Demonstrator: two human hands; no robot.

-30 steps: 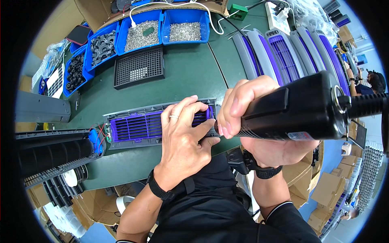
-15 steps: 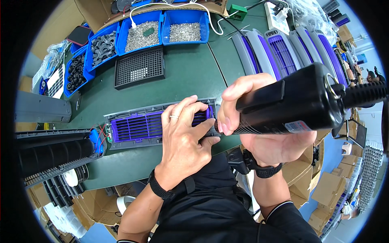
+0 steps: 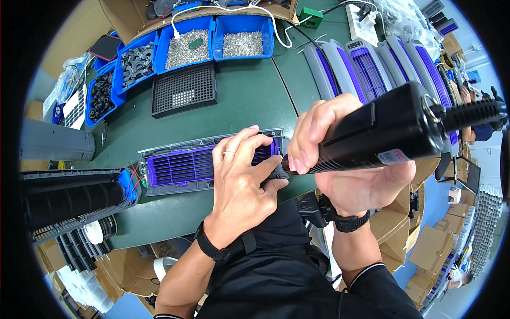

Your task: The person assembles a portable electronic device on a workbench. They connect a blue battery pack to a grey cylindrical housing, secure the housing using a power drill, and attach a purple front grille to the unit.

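Note:
A long grey panel with a purple slatted grille (image 3: 186, 166) lies on the green bench in front of me. My left hand (image 3: 243, 175) is curled over its right end, the fingers on the grille. Thumb and forefinger close on a small dark grey part (image 3: 278, 173) at the panel's end, mostly hidden by them. My right hand (image 3: 340, 154) is wrapped around a black electric screwdriver (image 3: 380, 130), tilted with its cord end up to the right. The tool's nose points at that same end; its tip is hidden behind the fingers.
Blue bins hold screws (image 3: 187, 49) and dark plastic parts (image 3: 137, 63) beyond a black perforated tray (image 3: 184, 90). Several grey-and-purple panels (image 3: 366, 66) stand at the back right. An open grey housing (image 3: 74, 199), wired to the panel, lies left. A co-worker (image 3: 473, 114) is far right.
The screwdriver's cord end has swung slightly, and my right fingers have shifted on its body. My left hand and the panel are almost unmoved.

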